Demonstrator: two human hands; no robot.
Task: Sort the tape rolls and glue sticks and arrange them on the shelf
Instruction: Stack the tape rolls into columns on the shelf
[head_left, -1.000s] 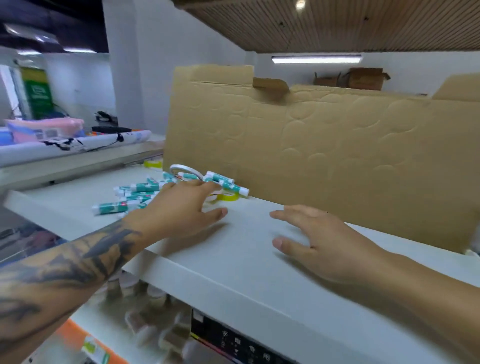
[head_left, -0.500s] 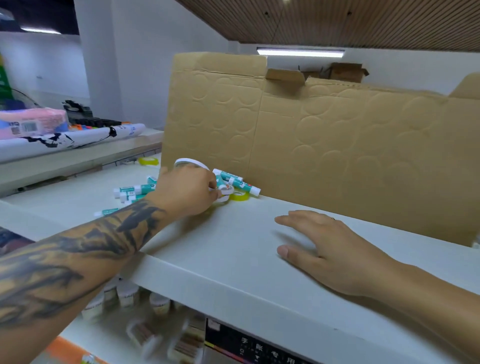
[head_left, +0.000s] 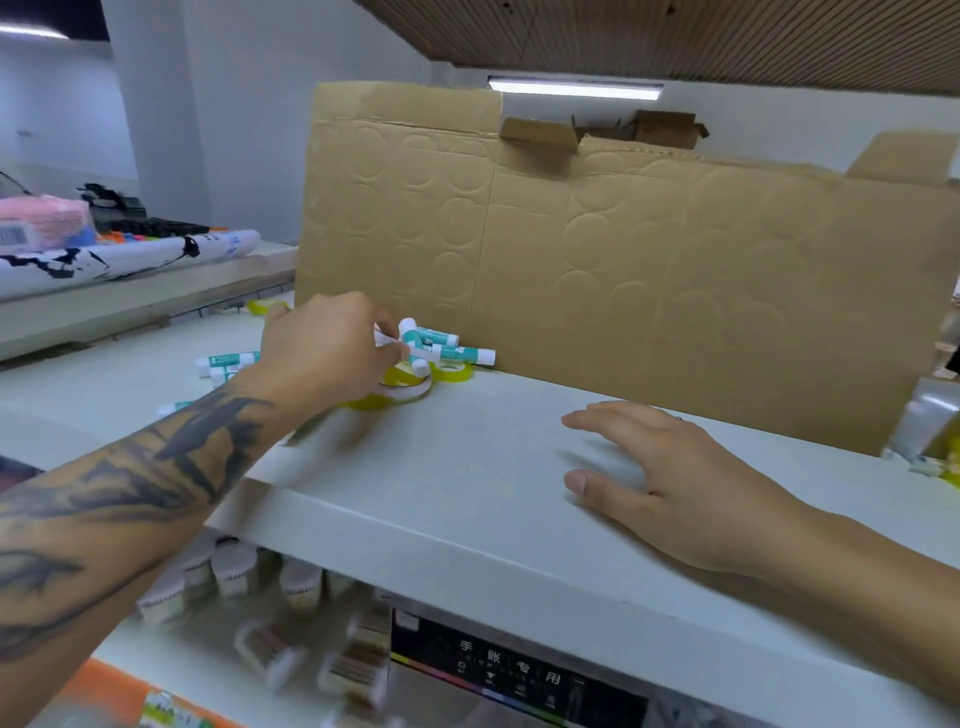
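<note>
On the white shelf top (head_left: 467, 499) lies a heap of green-and-white glue sticks (head_left: 452, 352) mixed with yellowish tape rolls (head_left: 402, 382). More glue sticks (head_left: 226, 361) lie to the left of the heap. My left hand (head_left: 327, 348) is over the heap, its fingers curled and pinching a thin white tape roll (head_left: 387, 340) at the edge; most of that roll is hidden behind the hand. My right hand (head_left: 654, 478) rests flat and open on the shelf, well to the right of the heap.
A tall brown cardboard sheet (head_left: 623, 249) stands along the back of the shelf. Another yellow tape roll (head_left: 265, 306) lies at the far left behind my hand. Small jars (head_left: 234, 571) and boxes fill the lower shelf. A side shelf (head_left: 130, 291) with paper rolls stands left.
My left hand closed on the white tape roll and lifted it slightly over the heap. The right hand stayed flat on the shelf. The camera moved closer and rightward.
</note>
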